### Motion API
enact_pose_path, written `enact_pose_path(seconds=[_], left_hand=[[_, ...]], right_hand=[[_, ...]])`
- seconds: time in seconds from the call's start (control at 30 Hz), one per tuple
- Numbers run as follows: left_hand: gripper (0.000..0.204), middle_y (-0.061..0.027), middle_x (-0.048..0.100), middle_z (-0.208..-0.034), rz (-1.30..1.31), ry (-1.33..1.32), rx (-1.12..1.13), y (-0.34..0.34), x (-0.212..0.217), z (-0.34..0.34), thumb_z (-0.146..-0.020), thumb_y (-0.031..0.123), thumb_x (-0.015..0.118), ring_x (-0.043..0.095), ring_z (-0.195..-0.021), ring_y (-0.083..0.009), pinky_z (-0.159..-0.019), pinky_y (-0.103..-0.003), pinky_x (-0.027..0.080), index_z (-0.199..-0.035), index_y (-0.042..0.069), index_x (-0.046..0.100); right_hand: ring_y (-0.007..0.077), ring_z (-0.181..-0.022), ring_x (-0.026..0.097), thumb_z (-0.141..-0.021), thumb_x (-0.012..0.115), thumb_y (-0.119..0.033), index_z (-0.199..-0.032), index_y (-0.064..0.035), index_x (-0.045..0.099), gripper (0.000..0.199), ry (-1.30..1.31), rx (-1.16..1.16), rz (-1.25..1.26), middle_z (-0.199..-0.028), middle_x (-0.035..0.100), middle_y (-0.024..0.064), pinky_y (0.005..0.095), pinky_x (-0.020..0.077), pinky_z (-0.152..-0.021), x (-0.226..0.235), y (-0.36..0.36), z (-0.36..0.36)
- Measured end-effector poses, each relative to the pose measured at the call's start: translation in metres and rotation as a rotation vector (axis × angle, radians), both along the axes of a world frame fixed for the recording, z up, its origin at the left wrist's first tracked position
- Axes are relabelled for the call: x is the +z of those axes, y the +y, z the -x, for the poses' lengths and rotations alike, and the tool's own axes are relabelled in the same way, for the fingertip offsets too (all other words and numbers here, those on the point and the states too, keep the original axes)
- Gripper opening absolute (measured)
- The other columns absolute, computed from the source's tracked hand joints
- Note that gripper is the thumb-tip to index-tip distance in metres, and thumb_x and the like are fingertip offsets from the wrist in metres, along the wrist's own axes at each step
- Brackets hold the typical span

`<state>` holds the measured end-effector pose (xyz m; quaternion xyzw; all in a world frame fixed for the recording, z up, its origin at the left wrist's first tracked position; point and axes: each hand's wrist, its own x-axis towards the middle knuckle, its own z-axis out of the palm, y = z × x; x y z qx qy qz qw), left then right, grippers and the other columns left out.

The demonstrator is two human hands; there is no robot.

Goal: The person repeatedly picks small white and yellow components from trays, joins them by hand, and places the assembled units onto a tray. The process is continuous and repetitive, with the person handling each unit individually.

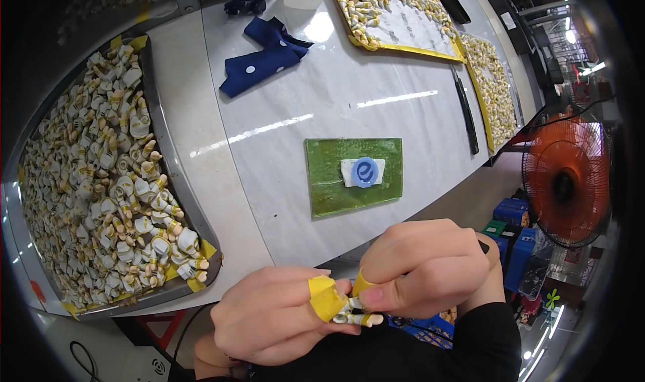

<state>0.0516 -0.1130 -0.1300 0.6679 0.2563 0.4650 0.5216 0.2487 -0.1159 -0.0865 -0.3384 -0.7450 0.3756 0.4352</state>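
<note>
Far out to the left of the left hand (272,315) sits a metal tray (176,180), heaped with small white-and-tan parts (101,174). That heap reads as the bulk of the work; whether those pieces are finished or waiting cannot be told from here.

The left hand curls shut around one small piece (356,315), its thumb wrapped in yellow tape (324,296). The piece sits right between the two hands, just over the near edge of the worktop (282,113) and close to the person's body. It is white with a pale tan tip poking out to the right below the fingers; most of it is hidden by the grip, so its full shape cannot be made out.

The right hand (430,268) closes on the same piece from the other side, a yellow-taped fingertip (361,282) pressing down on it. Both hands are clamped on it, touching each other. By the look of it, this one piece is mid-handling, not yet set down.

Just beyond the hands lies a green pad (322,174) carrying a white block with a blue round disc (365,172). Further beyond, a blue dotted cloth (262,59) lies to the left, and two yellow-edged trays (410,46) of similar small parts lie to the right. Well off to the right of the right hand stands an orange fan (566,180).
</note>
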Motion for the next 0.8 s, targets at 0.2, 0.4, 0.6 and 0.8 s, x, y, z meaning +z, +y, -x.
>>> enact_pose_path(seconds=[0.2,0.4,0.6,0.8], left_hand=[[0.031,-0.0084,0.067,-0.080,-0.062,-0.021,-0.037,0.010,0.009,0.001,-0.059,0.010,0.083,0.065,-0.071,-0.0253,-0.065,-0.031,0.056,-0.083,0.003,0.066],[0.032,-0.0088,0.066,-0.080,-0.067,-0.004,-0.012,0.007,0.007,0.000,-0.059,0.011,0.084,0.065,-0.071,-0.0252,-0.064,-0.030,0.055,-0.084,0.003,0.066],[0.033,-0.0083,0.066,-0.081,-0.010,0.042,0.087,0.002,0.004,-0.006,-0.059,0.012,0.084,0.064,-0.073,-0.0238,-0.063,-0.029,0.052,-0.086,0.003,0.066],[0.033,-0.0105,0.066,-0.086,0.029,-0.010,0.092,0.002,-0.002,-0.008,-0.064,0.009,0.082,0.063,-0.072,-0.0216,-0.067,-0.028,0.050,-0.089,-0.002,0.063]], right_hand=[[0.0239,-0.060,0.059,-0.076,0.063,0.004,-0.078,0.0076,0.060,0.005,0.053,0.074,0.044,-0.079,0.061,0.0173,0.0278,0.0484,-0.052,0.005,0.002,-0.001],[0.0236,-0.061,0.060,-0.075,0.063,0.004,-0.079,0.0081,0.061,0.006,0.023,0.065,0.013,-0.078,0.061,0.0166,0.0279,0.0497,-0.054,0.004,0.001,-0.003],[0.0212,-0.063,0.060,-0.074,0.063,0.004,-0.081,0.0078,0.063,0.008,-0.065,-0.036,-0.085,-0.077,0.062,0.0141,0.0265,0.0509,-0.057,0.006,0.000,0.000],[0.0191,-0.064,0.059,-0.072,0.070,0.001,-0.086,0.0048,0.066,0.015,-0.033,-0.041,-0.069,-0.078,0.062,0.0113,0.0262,0.0482,-0.055,0.003,-0.002,-0.002]])
